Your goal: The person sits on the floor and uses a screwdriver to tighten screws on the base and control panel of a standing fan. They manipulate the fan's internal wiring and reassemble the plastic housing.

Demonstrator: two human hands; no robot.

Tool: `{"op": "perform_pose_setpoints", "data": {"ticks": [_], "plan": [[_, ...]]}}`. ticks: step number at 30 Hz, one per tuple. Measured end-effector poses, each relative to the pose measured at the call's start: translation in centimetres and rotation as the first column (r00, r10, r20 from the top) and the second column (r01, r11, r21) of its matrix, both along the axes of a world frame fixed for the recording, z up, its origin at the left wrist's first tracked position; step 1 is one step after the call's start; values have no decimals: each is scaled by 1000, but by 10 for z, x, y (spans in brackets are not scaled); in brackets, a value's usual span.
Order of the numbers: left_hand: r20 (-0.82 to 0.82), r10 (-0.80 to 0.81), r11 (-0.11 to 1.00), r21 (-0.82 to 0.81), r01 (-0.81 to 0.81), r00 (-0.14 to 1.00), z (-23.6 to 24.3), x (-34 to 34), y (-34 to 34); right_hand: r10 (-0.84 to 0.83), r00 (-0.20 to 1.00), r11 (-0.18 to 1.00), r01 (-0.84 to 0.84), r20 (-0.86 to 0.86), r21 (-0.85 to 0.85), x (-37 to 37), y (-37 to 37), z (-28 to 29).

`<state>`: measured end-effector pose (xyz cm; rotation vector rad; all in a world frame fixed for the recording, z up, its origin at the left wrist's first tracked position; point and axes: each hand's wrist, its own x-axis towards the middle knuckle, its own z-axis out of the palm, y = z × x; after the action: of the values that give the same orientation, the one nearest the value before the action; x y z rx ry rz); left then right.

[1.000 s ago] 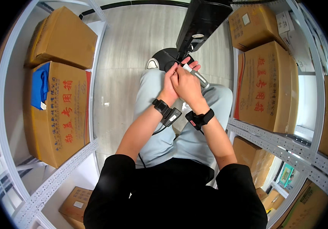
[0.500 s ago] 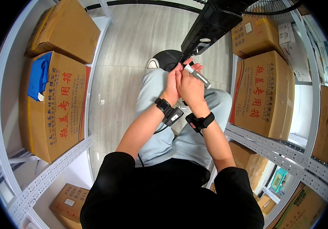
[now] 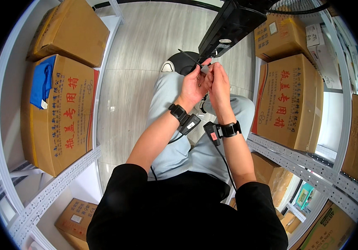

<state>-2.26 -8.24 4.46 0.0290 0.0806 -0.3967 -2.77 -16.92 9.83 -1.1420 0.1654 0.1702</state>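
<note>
Nearest to us is our black top and our pale grey trousers (image 3: 179,154), with both forearms rising from the lower edge and a black wrist strap with a small sensor box (image 3: 189,123) on each wrist, thin leads trailing back toward our lap. Just beyond, our left hand (image 3: 193,85) and right hand (image 3: 220,85) meet almost touching over our knees; the fingers of both are pinched round a small pale piece (image 3: 205,69), from which a thin black strip, probably a cable tie (image 3: 187,57), pokes out to the far left. Which hand bears the grip we cannot tell, since the fingertips overlap there. The piece sits right under the near end of a long black bar-shaped device (image 3: 229,29) that slants away to the far right, beside a fan guard. We judge the main risks to be that the small piece slips out of so light a pinch and drops to the wooden floor (image 3: 145,54) between our legs, or that the strip snags on the bar's end. Cardboard cartons (image 3: 287,98) crowd metal shelving (image 3: 312,171) on the right and a carton with a blue cloth (image 3: 41,83) on the left, so an elbow swung wide could knock them.
</note>
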Motion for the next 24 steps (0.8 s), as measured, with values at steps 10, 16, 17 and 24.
{"op": "perform_pose_setpoints", "data": {"ticks": [10, 16, 17, 24], "plan": [[-99, 66, 997, 52, -61, 993, 1, 5, -2, -189, 976, 964, 163, 112, 210, 3, 24, -17], [-60, 74, 995, 69, -70, 995, 3, 3, 0, -146, 980, 978, 122, 133, 172, 0, 26, -18], [-68, 70, 996, 53, -66, 995, 2, 3, 0, -139, 981, 980, 117, 133, 158, 0, 25, -19], [-62, 66, 994, 87, -60, 996, 8, 0, 0, -99, 983, 989, 80, 154, 124, 0, 17, -19]]}}
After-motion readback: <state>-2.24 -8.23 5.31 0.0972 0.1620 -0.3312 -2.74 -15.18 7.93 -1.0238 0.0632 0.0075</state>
